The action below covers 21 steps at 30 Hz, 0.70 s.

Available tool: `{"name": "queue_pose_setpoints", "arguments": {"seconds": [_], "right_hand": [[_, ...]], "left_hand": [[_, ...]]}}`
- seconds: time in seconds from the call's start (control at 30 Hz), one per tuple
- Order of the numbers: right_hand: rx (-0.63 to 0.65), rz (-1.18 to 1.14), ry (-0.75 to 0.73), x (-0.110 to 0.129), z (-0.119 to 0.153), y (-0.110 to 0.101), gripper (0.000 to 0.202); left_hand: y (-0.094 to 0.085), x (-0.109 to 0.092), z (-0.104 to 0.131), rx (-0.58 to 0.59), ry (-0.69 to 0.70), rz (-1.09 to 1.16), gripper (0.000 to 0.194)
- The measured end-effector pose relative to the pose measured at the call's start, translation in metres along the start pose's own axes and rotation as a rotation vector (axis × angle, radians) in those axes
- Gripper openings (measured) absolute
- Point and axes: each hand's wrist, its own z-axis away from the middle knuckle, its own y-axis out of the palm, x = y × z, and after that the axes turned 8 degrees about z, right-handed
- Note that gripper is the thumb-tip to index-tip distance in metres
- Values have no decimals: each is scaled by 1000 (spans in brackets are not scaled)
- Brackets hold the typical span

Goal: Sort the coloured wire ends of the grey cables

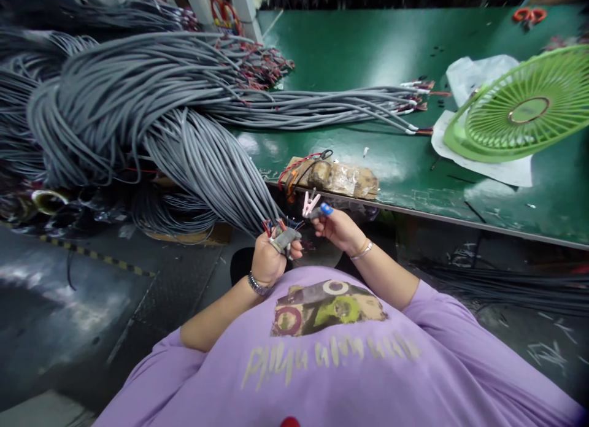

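My left hand (270,255), with grey covering on its fingers and a metal watch at the wrist, is closed around the end of a grey cable bundle (225,169). Short red, blue and dark wire ends (275,226) stick out by its thumb. To its right, my right hand (339,230) is closed in a pinch, a blue cover on the thumb and grey on the index finger. A pale pink clip (310,203) is right at those fingertips; whether they grip it or a thin wire is too small to tell.
A wooden block (354,180) with tape and red and black leads sits at the edge of the green table (350,53). More grey cables (313,108) lie across it. At right are a green fan (529,111), white paper (488,163) and orange-handled scissors (529,16).
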Motion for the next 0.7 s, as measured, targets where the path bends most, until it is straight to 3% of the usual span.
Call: {"name": "queue_pose_setpoints", "arguments": {"seconds": [0.13, 0.27, 0.7], "right_hand": [[17, -26, 38, 7, -14, 2, 52], [65, -7, -82, 10, -19, 14, 56], [-70, -217, -64, 13, -19, 34, 49]], "left_hand": [[7, -5, -1, 53, -23, -19, 33], [14, -7, -7, 121, -83, -50, 32], [14, -3, -16, 122, -145, -98, 35]]}}
